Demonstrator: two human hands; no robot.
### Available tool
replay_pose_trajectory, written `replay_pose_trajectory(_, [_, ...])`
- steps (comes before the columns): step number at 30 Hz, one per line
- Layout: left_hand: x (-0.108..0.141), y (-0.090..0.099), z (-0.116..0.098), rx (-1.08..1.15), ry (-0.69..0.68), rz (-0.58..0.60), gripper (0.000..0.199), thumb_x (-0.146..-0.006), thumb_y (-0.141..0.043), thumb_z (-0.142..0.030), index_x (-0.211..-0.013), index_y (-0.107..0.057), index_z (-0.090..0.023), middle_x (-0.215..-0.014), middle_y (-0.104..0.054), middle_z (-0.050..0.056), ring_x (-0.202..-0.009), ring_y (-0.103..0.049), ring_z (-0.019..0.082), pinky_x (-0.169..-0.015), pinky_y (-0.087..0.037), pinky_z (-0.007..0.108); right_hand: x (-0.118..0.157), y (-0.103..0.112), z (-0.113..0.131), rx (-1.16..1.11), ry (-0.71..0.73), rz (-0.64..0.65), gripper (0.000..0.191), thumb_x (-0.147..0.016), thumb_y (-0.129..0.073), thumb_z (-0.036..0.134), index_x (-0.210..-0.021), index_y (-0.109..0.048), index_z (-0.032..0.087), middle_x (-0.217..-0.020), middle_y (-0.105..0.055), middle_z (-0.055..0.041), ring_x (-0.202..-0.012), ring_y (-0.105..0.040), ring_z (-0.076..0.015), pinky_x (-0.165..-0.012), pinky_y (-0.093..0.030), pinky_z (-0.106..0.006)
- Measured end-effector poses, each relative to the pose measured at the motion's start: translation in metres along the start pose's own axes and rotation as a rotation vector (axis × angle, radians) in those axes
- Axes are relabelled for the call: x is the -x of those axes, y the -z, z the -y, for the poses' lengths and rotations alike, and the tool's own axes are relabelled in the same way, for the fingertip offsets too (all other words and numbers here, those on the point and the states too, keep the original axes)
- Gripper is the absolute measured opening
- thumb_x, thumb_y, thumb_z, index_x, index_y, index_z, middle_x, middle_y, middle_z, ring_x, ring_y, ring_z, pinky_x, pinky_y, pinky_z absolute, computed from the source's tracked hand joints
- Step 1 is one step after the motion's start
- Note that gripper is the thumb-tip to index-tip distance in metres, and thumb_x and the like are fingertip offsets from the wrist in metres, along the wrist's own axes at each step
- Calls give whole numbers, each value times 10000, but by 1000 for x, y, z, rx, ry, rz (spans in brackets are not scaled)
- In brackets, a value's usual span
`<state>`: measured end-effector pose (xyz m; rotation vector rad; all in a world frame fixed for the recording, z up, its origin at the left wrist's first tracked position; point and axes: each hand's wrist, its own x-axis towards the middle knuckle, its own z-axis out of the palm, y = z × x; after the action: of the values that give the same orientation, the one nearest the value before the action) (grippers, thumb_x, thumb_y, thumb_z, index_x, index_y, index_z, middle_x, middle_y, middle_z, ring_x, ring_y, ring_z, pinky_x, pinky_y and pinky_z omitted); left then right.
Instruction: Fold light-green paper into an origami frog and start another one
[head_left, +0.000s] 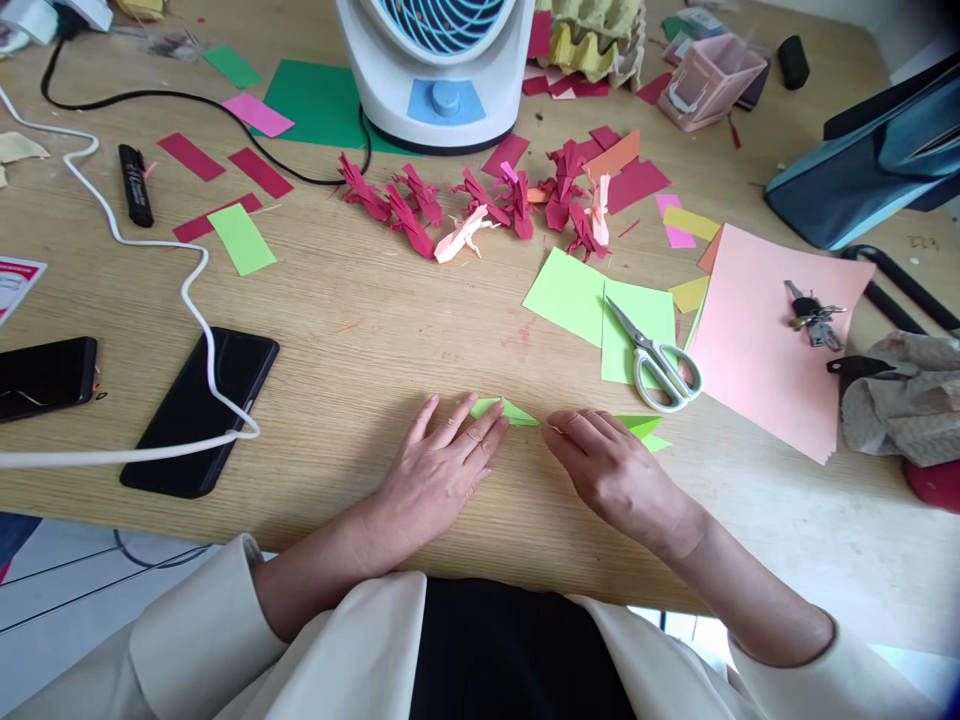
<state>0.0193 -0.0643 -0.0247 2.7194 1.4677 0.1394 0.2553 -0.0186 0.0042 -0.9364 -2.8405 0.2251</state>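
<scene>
A small folded light-green paper (510, 410) lies flat on the wooden table, its pointed end toward the right. My left hand (448, 452) rests on its left part with fingers spread flat. At the paper's right tip is my right hand (604, 462), its fingers curled together; what they hold, if anything, is hidden. Another folded green piece (639, 426) sticks out beyond my right knuckles. Scissors with pale handles (660, 366) lie partly on a light-green sheet (624, 345), beside a second green sheet (568, 296).
Folded red and pink paper figures (519, 203) stand below a white fan (442, 100). Pink sheets (765, 350) with keys (816, 318) lie at right, near a blue-grey object (862, 170). A phone (199, 420), white cable (196, 290) and marker (136, 186) are at left.
</scene>
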Motion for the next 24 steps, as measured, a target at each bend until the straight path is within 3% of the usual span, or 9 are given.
replay_pose_trajectory(5, [0,0,0,14,21,4,478,-1004,-427,-270,-1478,-427,-209,-1541,-446,42,-1418,-395,275,-1181,-263,543,-19,-15,5,-304,-38,-121,283,-965,-406,37,-1179,-563,136,-1130,-624,-137,-980,-589,-211,-855,-530,-356])
replay_pose_trajectory(10, [2,-4,3,42,6,-1,513,-988,-456,-288,-1486,-406,-179,-1540,-446,74,-1457,-336,259,-1218,-165,534,-23,-37,2,-349,-32,-233,236,-964,-419,53,-1102,-581,157,-1089,-646,-124,-994,-607,-208,-865,-547,-374])
replay_pose_trajectory(19, [1,-2,2,64,18,-16,471,-986,-448,-279,-1442,-465,-164,-1551,-427,75,-1457,-340,245,-1231,-135,505,-18,-34,4,-262,6,-189,320,-967,-440,76,-1230,-610,141,-1155,-651,-148,-1014,-613,-232,-875,-563,-395])
replay_pose_trajectory(24, [3,-3,5,134,26,-20,440,-987,-440,-248,-1412,-491,-148,-1527,-460,105,-1456,-348,247,-1222,-183,502,-16,-36,4,-202,20,-166,371,-975,-437,100,-1315,-583,133,-1176,-643,-161,-1021,-606,-246,-877,-562,-411])
